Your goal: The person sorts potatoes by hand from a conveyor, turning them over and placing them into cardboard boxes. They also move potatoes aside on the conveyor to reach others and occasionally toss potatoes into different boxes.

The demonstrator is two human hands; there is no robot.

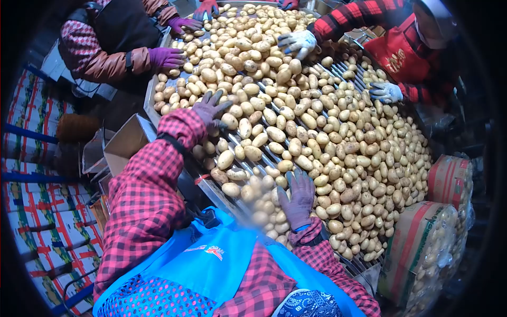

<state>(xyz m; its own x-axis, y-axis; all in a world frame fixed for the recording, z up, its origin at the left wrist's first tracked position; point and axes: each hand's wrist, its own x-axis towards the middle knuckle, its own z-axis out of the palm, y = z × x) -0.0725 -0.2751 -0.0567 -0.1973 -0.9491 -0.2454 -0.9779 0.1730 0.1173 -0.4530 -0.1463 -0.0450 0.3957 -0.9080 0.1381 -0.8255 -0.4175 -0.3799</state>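
Observation:
Many pale yellow potatoes (pixel 362 164) cover a large sorting table whose metal rollers (pixel 270 152) show through gaps in the layer. My left hand (pixel 210 110), in a purple-grey glove, lies over potatoes at the table's left edge, its fingers spread. Nearer to me, my right hand (pixel 299 198) rests among the potatoes in a similar glove, fingers stretched forward and apart. Neither hand is closed around a potato. A blurred patch hides some potatoes just left of my right hand.
Co-workers' gloved hands touch the potatoes: a purple glove (pixel 166 58) at upper left, a white glove (pixel 298 43) at upper right. Filled potato bags (pixel 417 248) stand at lower right. An open cardboard box (pixel 129 142) and stacked printed cartons (pixel 50 227) are on the left.

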